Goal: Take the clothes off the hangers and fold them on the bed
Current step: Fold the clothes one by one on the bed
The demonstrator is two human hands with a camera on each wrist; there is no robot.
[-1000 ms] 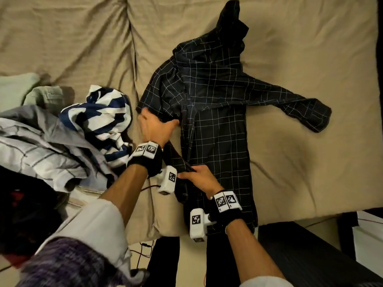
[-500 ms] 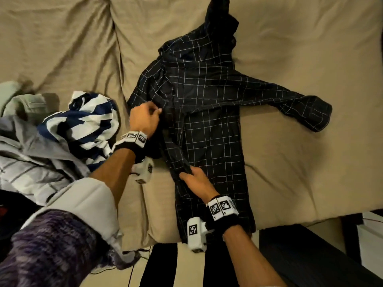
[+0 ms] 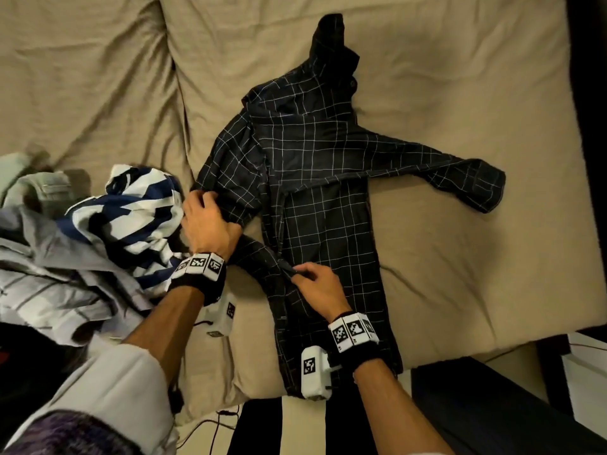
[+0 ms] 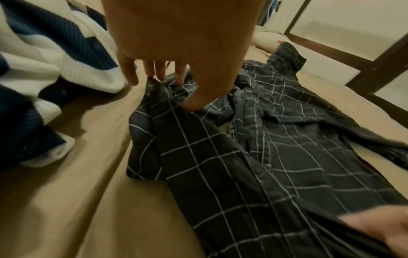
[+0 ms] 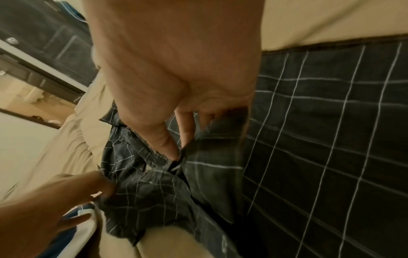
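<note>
The dark checked shirt is lying spread on the tan bed, collar toward the far edge and hem hanging over the near edge, one sleeve stretched out toward the bed's right edge. No hanger is showing in any view, so the removal step for this garment looks finished and the folding is under way.

Compared with a second ago, the left sleeve is being carried inward. The left hand is now sitting at the shoulder end of that sleeve, its grip clenched on a bunch of the fabric, with the fingertips digging into the cloth in the left wrist view. The right hand is now pinching the cuff end between thumb and forefinger, its grip closed on a thin edge of cloth over the shirt's front panel. Half a second ago this hand was lower on the front; the sleeve is now running as a diagonal band from the left shoulder down to the placket.

This probably means the first sleeve fold is nearly laid: the sleeve is crossing onto the body but is not yet lying flat. The opposite sleeve is not yet folded.

A blue and white striped garment is lying crumpled just beside the left hand, toward the bed's left edge, with a heap of grey clothing nearer the left near corner; both are looking unfolded.
</note>
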